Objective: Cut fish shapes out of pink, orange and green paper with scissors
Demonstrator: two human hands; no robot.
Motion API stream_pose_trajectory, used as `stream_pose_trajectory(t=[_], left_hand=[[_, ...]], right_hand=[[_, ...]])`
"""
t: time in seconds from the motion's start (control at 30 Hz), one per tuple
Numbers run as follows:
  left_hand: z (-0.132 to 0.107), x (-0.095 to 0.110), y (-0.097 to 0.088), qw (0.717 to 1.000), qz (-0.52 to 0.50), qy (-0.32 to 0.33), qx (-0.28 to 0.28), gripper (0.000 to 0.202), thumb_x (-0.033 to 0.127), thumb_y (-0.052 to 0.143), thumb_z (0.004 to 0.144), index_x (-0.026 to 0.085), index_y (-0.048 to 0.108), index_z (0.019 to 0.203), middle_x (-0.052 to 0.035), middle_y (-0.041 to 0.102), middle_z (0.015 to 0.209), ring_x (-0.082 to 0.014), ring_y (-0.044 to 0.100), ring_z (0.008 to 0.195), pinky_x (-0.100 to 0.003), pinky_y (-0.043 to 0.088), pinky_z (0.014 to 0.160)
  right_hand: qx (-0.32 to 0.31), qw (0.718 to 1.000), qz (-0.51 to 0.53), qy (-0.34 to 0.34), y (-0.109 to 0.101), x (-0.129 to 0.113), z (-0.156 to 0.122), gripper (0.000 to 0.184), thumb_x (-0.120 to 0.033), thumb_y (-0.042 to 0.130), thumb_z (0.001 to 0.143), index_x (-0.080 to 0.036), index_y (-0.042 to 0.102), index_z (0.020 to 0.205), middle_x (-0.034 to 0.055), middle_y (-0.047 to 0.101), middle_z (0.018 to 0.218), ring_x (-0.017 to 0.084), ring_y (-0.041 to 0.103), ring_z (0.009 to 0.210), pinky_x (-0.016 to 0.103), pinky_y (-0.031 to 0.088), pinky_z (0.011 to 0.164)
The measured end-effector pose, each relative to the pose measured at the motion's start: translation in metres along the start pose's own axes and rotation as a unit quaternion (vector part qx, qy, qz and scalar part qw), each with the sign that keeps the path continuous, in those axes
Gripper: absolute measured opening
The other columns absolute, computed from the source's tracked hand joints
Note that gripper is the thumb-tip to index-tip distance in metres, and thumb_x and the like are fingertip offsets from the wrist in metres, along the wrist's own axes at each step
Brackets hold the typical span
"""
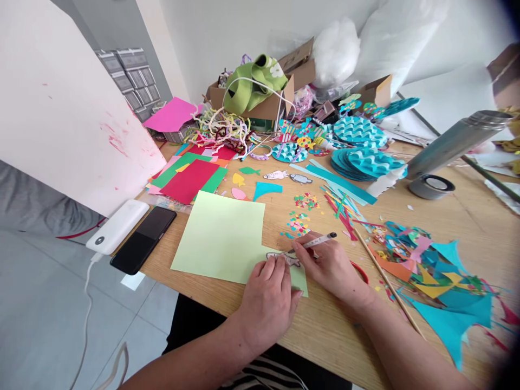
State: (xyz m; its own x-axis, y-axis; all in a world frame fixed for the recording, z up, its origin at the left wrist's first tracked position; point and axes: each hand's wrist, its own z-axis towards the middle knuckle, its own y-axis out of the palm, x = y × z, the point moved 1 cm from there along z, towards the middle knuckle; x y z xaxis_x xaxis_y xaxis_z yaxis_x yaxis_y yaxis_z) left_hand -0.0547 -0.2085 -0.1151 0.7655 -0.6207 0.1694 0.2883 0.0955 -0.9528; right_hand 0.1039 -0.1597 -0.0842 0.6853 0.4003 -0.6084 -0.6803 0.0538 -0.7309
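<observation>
A pale green paper sheet (221,235) lies on the wooden table (325,325) in front of me. On its near right corner rests a small grey fish-shaped cutout (284,258). My left hand (266,303) lies on the sheet with fingertips pressing the cutout down, fingers curled. My right hand (331,265) is closed round a white pen (320,241), whose tip touches the sheet at the cutout's edge.
A black phone (143,238) and a white power bank (117,226) lie at the left edge. Coloured paper sheets (189,179), teal paper discs (365,157), a metal flask (450,143), a thin wooden stick (385,281) and paper scraps (430,271) crowd the table. Cardboard boxes (260,105) stand behind.
</observation>
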Motion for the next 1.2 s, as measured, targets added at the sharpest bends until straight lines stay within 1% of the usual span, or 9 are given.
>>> stream_pose_trajectory(t=[0.17,0.33,0.5,0.7,0.97,1.1,1.2], left_hand=[[0.0,0.001,-0.001,1.0,0.001,-0.002,-0.003,0.05,0.038,0.044,0.093,0.003,0.052,0.128,-0.0169,0.054,0.133,-0.0292,0.047,0.122,-0.041,0.04,0.101],[-0.001,0.0,0.002,1.0,-0.001,-0.004,-0.003,0.052,0.039,0.043,0.093,0.002,0.051,0.129,-0.017,0.054,0.133,-0.0295,0.047,0.122,-0.042,0.04,0.101],[-0.001,0.0,0.002,1.0,-0.003,-0.001,0.0,0.051,0.039,0.043,0.094,0.002,0.051,0.129,-0.0174,0.054,0.133,-0.0296,0.048,0.122,-0.042,0.039,0.102],[-0.001,0.001,-0.001,1.0,0.004,0.0,-0.005,0.051,0.039,0.044,0.093,0.003,0.052,0.128,-0.0169,0.054,0.133,-0.0294,0.047,0.122,-0.041,0.04,0.101],[0.001,0.0,0.0,1.0,0.005,-0.001,0.0,0.051,0.039,0.044,0.094,0.003,0.053,0.128,-0.0153,0.056,0.132,-0.0288,0.048,0.121,-0.041,0.04,0.1],[0.0,0.001,0.0,1.0,0.014,-0.001,0.002,0.05,0.039,0.044,0.094,0.002,0.053,0.128,-0.0156,0.056,0.132,-0.0291,0.048,0.121,-0.041,0.04,0.1],[0.0,0.001,-0.001,1.0,0.017,0.003,-0.003,0.051,0.039,0.042,0.094,0.002,0.052,0.128,-0.0164,0.055,0.132,-0.0293,0.047,0.121,-0.042,0.04,0.099]], right_hand=[[-0.004,1.0,-0.005,0.014,0.001,-0.001,0.001,0.045,-0.043,0.039,0.098,-0.02,0.058,0.064,0.007,0.063,0.063,0.018,0.06,0.059,0.029,0.047,0.061],[-0.014,1.0,-0.001,0.012,0.003,0.001,-0.001,0.043,-0.041,0.039,0.098,-0.02,0.058,0.066,0.0073,0.065,0.067,0.018,0.059,0.06,0.03,0.047,0.062],[-0.012,1.0,0.009,0.011,0.004,0.002,-0.002,0.041,-0.038,0.041,0.098,-0.02,0.057,0.065,0.0065,0.065,0.069,0.017,0.059,0.06,0.029,0.046,0.062],[-0.013,0.999,0.027,0.028,0.002,0.002,0.0,0.038,-0.032,0.043,0.097,-0.019,0.054,0.063,0.0028,0.061,0.063,0.014,0.054,0.054,0.026,0.041,0.057],[-0.016,0.999,-0.003,0.045,0.0,0.008,0.0,0.036,-0.032,0.043,0.095,-0.018,0.055,0.064,0.0031,0.057,0.059,0.014,0.052,0.052,0.026,0.036,0.054],[-0.016,0.999,-0.016,0.041,-0.002,0.01,0.001,0.034,-0.032,0.042,0.095,-0.017,0.056,0.067,0.0011,0.053,0.057,0.013,0.047,0.049,0.025,0.033,0.051],[-0.02,0.998,-0.022,0.056,-0.003,0.01,0.002,0.034,-0.032,0.043,0.094,-0.018,0.054,0.066,0.0002,0.051,0.056,0.012,0.044,0.048,0.026,0.03,0.05]])
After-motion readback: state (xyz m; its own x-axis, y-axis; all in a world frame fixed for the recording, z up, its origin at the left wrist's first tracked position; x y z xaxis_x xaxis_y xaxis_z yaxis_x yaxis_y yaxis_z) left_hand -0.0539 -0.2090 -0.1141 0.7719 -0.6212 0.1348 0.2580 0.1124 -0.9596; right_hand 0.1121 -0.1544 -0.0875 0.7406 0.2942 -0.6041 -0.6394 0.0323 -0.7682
